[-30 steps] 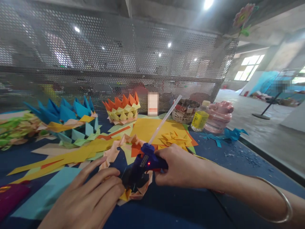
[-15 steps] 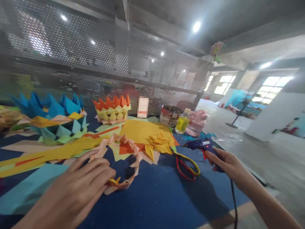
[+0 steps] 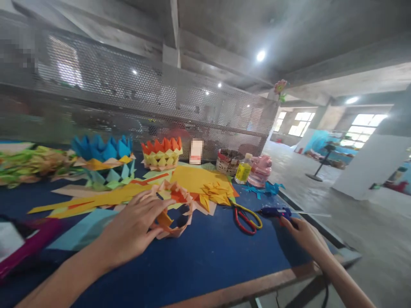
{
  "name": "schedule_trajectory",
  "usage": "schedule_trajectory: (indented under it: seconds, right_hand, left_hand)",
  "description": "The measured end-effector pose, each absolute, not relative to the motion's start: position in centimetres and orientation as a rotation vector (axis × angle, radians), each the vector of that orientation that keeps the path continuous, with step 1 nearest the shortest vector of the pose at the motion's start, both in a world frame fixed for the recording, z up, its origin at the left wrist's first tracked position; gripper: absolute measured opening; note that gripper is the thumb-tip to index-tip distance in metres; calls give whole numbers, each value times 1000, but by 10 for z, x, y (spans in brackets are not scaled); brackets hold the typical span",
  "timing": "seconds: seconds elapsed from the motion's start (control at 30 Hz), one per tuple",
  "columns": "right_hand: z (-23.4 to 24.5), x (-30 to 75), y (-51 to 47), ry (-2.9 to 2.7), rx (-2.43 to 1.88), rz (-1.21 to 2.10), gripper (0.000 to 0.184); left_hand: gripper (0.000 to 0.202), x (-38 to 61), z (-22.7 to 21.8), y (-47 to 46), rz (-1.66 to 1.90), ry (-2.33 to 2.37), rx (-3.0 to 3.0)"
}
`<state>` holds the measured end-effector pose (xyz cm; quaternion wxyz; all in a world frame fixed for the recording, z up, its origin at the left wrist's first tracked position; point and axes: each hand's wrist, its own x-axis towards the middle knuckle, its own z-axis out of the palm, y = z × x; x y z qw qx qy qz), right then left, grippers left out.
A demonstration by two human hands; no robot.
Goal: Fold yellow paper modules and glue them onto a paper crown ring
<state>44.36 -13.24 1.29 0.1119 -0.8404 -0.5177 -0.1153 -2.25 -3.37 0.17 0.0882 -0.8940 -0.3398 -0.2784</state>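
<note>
- The left hand (image 3: pixel 135 226) pinches the near-left side of the paper ring (image 3: pixel 175 232), a peach and orange band of folded points. The thumb is inside the loop and the fingers are curled over its outer wall.
- The ring sits just below the middle of the frame on the blue surface (image 3: pixel 205 265). It looks tipped up slightly toward the hand.
- The right hand (image 3: pixel 303 235) reaches toward the right edge of the surface, fingertips at the handle of the blue glue gun (image 3: pixel 272 211). The gun lies on its side with its nozzle pointing left.
- I cannot tell whether those fingers are closed on the handle or only touching it.
- As I judge it, the step in hand is steadying the ring with one hand while the other is at the gun.
- Handling the ring further calls for a light pinch, since the folds would crush easily. The gun's tip is likely hot and should be kept away from skin.
- Scissors (image 3: pixel 245 216) with red and yellow handles lie between the ring and the gun, touching neither.
- Loose yellow paper (image 3: pixel 192 177) lies behind the ring.
- The left hand covers part of the ring, so any joint there is out of sight.
- The right forearm is cut off at the lower right of the frame.
- A magenta object (image 3: pixel 35 241) at the far left is too blurred to identify.
</note>
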Motion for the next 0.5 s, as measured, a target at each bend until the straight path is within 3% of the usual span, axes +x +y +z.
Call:
schedule_trajectory:
  seconds: [0.1, 0.17, 0.37, 0.5]
  right_hand:
    - [16, 417, -135, -1472, -2524, -856, 36]
    - [22, 382, -135, -1491, -2352, -1005, 32]
    - [28, 240, -119, -2061, -1573, -208, 12]
    - [23, 186, -99, -2128, -1457, -137, 8]
  left_hand:
    - [50, -23, 12, -37, -786, -1059, -2692]
    - [49, -25, 16, -38, -785, -1062, -2704]
    - [46, -33, 18, -33, -852, -1060, -2698]
    - [28, -35, 19, -28, -880, -1067, -2746]
